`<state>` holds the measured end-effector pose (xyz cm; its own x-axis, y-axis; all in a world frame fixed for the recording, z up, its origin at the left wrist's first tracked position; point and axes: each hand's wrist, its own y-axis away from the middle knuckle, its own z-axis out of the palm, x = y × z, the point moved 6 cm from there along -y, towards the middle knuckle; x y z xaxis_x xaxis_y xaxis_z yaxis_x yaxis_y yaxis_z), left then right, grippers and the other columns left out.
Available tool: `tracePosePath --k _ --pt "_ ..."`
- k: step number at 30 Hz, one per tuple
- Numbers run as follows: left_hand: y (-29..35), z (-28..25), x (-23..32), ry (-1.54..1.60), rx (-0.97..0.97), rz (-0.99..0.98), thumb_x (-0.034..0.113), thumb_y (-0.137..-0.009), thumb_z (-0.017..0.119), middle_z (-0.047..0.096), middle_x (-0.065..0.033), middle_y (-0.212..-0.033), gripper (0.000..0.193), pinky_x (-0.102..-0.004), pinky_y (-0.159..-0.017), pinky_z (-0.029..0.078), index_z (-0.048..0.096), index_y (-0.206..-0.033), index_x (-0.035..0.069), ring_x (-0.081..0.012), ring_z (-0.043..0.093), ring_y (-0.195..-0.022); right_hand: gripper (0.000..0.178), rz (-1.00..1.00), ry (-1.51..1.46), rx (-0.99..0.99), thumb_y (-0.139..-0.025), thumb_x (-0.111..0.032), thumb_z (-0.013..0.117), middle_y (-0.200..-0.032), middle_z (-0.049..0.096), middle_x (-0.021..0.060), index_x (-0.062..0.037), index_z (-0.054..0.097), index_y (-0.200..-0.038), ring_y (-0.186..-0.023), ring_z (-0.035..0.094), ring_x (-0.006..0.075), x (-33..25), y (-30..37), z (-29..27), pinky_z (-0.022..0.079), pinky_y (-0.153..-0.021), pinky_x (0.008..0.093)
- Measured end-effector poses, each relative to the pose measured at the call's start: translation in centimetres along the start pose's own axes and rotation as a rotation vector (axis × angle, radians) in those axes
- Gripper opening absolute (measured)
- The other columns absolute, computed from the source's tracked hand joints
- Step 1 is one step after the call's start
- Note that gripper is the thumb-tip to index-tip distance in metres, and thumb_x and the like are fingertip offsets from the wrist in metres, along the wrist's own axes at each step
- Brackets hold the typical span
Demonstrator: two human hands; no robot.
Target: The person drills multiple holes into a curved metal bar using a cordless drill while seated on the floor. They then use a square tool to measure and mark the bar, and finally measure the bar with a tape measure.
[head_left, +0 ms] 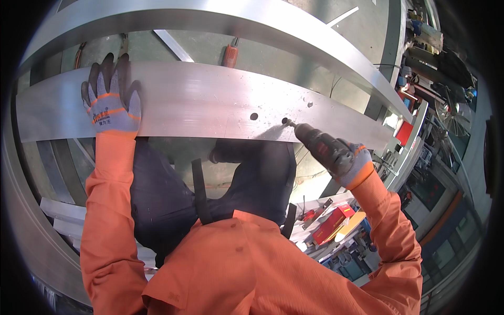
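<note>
A broad silvery metal beam (189, 100) lies across in front of me, with two dark round holes in its right half. My left hand (112, 100), in a grey glove with orange bands, rests flat on its left part, fingers stretched out and a little spread. In my right hand (359, 163), gloved alike, is a dark power drill (323, 147). Its tip is at the right-hand hole (285, 121); how deep it sits I cannot tell. The left-hand hole (254, 116) is uncovered. Small shavings (310, 104) are scattered on the metal near the drill.
Beyond the beam runs a second long metal beam (220, 17). Between them an orange-handled tool (230, 54) and a metal strip (173, 45) show. By my right elbow are a red box (334, 223) and assorted tools. A fan (452, 113) stands at far right.
</note>
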<state>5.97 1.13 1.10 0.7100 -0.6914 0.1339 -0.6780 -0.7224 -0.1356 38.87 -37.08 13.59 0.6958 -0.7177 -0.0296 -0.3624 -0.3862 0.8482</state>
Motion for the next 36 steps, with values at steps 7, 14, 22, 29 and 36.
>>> tracePosePath --k 7,14,22,29,36 --pt "1.0 1.0 -0.5 -0.056 -0.058 -0.029 0.044 -0.092 0.064 0.044 -0.0062 -0.165 0.071 -0.0562 -0.128 0.019 0.047 -0.160 0.033 -0.0328 0.034 -0.156 0.062 0.036 0.138 0.056 -0.075 -0.041 0.079 -0.114 0.076 0.0156 -0.0084 0.069 -0.127 -0.104 0.073 0.0355 1.5 -0.8 1.1 0.058 -0.093 0.0404" --pt "0.6 1.3 0.0 -0.127 -0.187 -0.149 0.050 -0.096 0.059 0.041 -0.0063 -0.167 0.069 -0.0562 -0.130 0.016 0.043 -0.162 0.036 -0.0311 0.029 -0.158 0.053 -0.062 0.396 0.225 -0.082 -0.039 0.077 -0.113 0.077 0.0164 -0.0120 0.070 -0.127 -0.105 0.073 0.0370 1.9 -1.7 1.2 0.058 -0.093 0.0419" --pt "0.1 -0.8 1.3 -0.184 -0.404 -0.270 0.056 -0.099 0.053 0.033 -0.0067 -0.173 0.071 -0.0541 -0.132 0.014 0.035 -0.165 0.038 -0.0303 0.021 -0.162 0.046 -0.126 0.061 0.362 -0.079 -0.032 0.075 -0.103 0.078 0.0178 -0.0105 0.073 -0.120 -0.096 0.075 0.0363 -1.9 -0.5 -0.7 0.059 -0.089 0.0424" --pt "0.5 1.2 0.0 -0.179 -0.325 -0.252 0.057 -0.100 0.051 0.031 -0.0072 -0.173 0.070 -0.0550 -0.131 0.017 0.035 -0.165 0.039 -0.0331 0.023 -0.162 0.041 0.038 0.037 0.312 -0.073 -0.029 0.077 -0.091 0.077 0.0219 -0.0035 0.077 -0.105 -0.090 0.075 0.0403 1.5 -3.0 0.0 0.060 -0.084 0.0431" --pt "0.6 0.9 0.2 -0.203 -0.221 -0.155 0.056 -0.099 0.053 0.035 -0.0052 -0.171 0.068 -0.0543 -0.131 0.017 0.039 -0.163 0.039 -0.0316 0.025 -0.161 0.043 -0.070 -0.097 0.443 -0.071 -0.031 0.077 -0.097 0.077 0.0231 -0.0001 0.076 -0.101 -0.093 0.074 0.0400 0.7 -2.5 2.3 0.060 -0.087 0.0429"
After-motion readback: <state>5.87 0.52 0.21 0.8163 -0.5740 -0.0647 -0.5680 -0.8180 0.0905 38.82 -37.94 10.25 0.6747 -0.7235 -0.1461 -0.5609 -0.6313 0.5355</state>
